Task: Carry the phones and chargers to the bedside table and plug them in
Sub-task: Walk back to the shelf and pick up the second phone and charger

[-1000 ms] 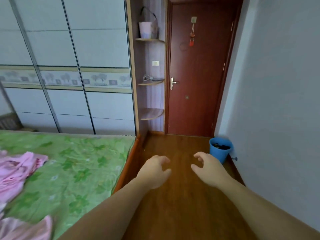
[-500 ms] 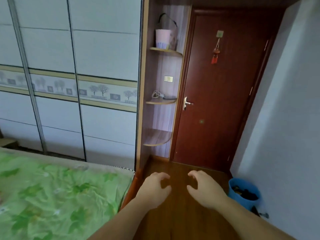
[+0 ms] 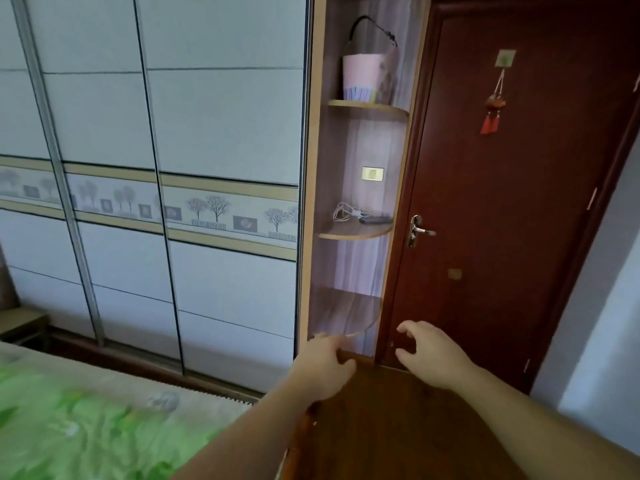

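Phones and chargers: dark phone (image 3: 375, 220) plus white charger cable (image 3: 346, 213) on middle corner shelf (image 3: 356, 233), centre of frame, right of wardrobe doors (image 3: 156, 168), left of red door (image 3: 512, 202). Only one dark slab visible; count not clear from here.

Just changed: view closer and tilted up versus a second ago. Shelf unit now fills centre, previously small at top centre. Means approach nearly done, pickup next by my read.

Other diffs from earlier frame:
- Blue bin gone from lower right.
- Pink clothes gone from lower left; only green bedspread (image 3: 86, 431) corner left there, blurred.
- Pink basket (image 3: 369, 77) on top shelf now large, upper centre.

Left hand (image 3: 323, 368) and right hand (image 3: 429, 358): both empty, fingers loosely curled, apart from each other, low centre of frame, level with bottom shelf. Well below the phone, not touching anything. Same posture as before.

Bedside table not identifiable; low wooden piece at left edge, can't tell what.
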The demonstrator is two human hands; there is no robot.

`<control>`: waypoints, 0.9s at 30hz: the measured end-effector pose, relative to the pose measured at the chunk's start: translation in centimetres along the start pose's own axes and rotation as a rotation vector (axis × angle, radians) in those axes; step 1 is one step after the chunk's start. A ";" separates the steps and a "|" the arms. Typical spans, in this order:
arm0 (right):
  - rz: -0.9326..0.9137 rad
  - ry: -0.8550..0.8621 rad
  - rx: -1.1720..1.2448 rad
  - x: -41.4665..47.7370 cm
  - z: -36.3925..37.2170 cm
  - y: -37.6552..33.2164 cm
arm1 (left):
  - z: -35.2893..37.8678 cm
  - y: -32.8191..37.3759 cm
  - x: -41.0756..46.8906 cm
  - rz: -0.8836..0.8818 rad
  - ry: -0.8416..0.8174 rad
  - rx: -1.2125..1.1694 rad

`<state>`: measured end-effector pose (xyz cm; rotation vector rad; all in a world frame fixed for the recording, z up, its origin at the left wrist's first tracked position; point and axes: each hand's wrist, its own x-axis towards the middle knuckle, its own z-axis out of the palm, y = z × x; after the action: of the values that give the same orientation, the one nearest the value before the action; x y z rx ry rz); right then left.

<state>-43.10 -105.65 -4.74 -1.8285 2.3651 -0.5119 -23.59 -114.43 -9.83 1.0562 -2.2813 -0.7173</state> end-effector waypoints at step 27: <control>-0.274 0.062 0.112 68.9 4.3 19.1 | 7.3 -10.0 65.1 -0.070 0.098 0.105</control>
<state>-77.97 -168.18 -6.88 -2.1241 2.0826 -0.7232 -59.60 -169.97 -6.47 1.1975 -2.2275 -0.5652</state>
